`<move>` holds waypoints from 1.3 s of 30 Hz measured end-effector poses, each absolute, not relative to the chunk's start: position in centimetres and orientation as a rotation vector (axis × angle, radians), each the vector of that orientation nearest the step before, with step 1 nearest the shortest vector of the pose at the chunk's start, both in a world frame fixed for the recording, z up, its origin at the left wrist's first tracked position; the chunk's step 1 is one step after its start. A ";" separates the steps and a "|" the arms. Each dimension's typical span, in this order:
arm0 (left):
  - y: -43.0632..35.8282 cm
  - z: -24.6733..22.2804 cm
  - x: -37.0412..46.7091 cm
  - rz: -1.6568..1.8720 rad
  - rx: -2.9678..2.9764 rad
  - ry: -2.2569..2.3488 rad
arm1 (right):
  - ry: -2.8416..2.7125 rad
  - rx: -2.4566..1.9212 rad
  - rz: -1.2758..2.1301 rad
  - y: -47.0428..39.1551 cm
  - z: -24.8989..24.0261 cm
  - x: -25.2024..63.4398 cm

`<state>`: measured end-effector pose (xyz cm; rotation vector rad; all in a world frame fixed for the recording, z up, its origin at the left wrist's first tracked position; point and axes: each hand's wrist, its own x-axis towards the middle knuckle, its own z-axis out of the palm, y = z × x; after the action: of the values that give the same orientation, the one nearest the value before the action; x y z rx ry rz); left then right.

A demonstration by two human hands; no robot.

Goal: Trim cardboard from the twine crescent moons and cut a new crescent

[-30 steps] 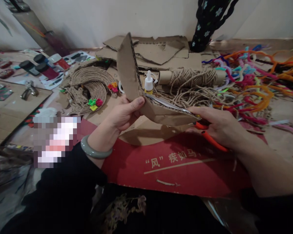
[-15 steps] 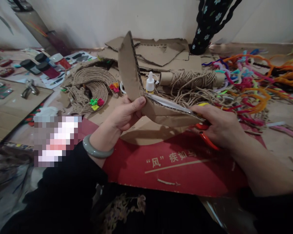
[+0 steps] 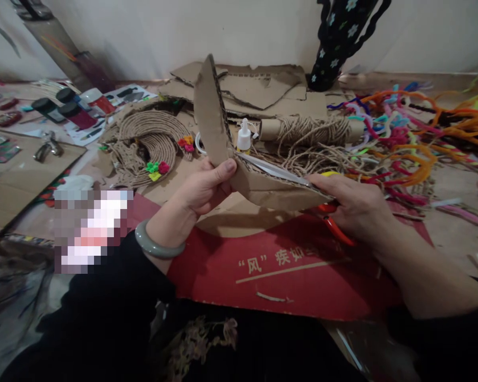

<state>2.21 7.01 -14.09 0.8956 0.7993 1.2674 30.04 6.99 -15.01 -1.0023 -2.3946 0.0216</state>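
A curved piece of corrugated cardboard (image 3: 214,116), pointed at its top end, is held up in front of me. My left hand (image 3: 211,185) pinches it near the bend, thumb on the near face. Scissors with red and yellow handles (image 3: 338,228) are in my right hand (image 3: 354,207). Their blades lie along the upper edge of the cardboard's right arm, tips close to my left thumb. Part of the handles is hidden by my fingers. Under both hands lies a red board (image 3: 282,286) with gold lettering and a small cardboard scrap on it.
Behind my hands stand a small white glue bottle (image 3: 244,137) and a twine roll (image 3: 310,131). A rope-covered crescent (image 3: 151,138) lies left, paint jars (image 3: 77,115) beyond it. Colourful pipe cleaners (image 3: 406,154) spread right. A black flowered vase (image 3: 334,45) stands at the back.
My right hand and the scissors have shifted very slightly left along the cardboard. My left hand keeps the same grip, and the view has moved a little.
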 end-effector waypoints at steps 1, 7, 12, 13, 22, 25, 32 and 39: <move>7.1 -14.2 2.2 1.272 0.896 0.790 | -2.396 -1.013 0.002 7.1 -15.0 30.1; 7.5 -14.2 2.1 1.306 0.908 0.785 | -2.358 -1.134 0.035 8.0 -14.8 30.9; 7.7 -14.4 2.0 1.365 0.958 0.876 | -2.240 -1.216 0.337 8.0 -14.2 31.4; 7.7 -14.5 2.0 1.369 0.964 0.889 | -2.200 -1.226 0.408 8.0 -14.2 31.5; 7.6 -14.7 2.3 1.364 1.108 0.913 | -1.891 -1.252 0.861 6.7 -13.8 30.3; 7.3 -14.7 2.4 1.381 1.313 0.881 | -1.676 -1.320 1.083 6.0 -12.8 29.6; 5.9 -14.7 2.5 1.386 1.837 0.858 | -1.521 -1.348 1.259 5.3 -11.8 28.8; 5.2 -13.4 3.9 1.439 2.205 0.463 | -1.525 -1.398 1.246 5.3 -11.5 28.1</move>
<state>3.88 5.19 -13.37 2.2051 0.4630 1.4389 28.11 5.33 -11.46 -1.3976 -1.5250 1.2463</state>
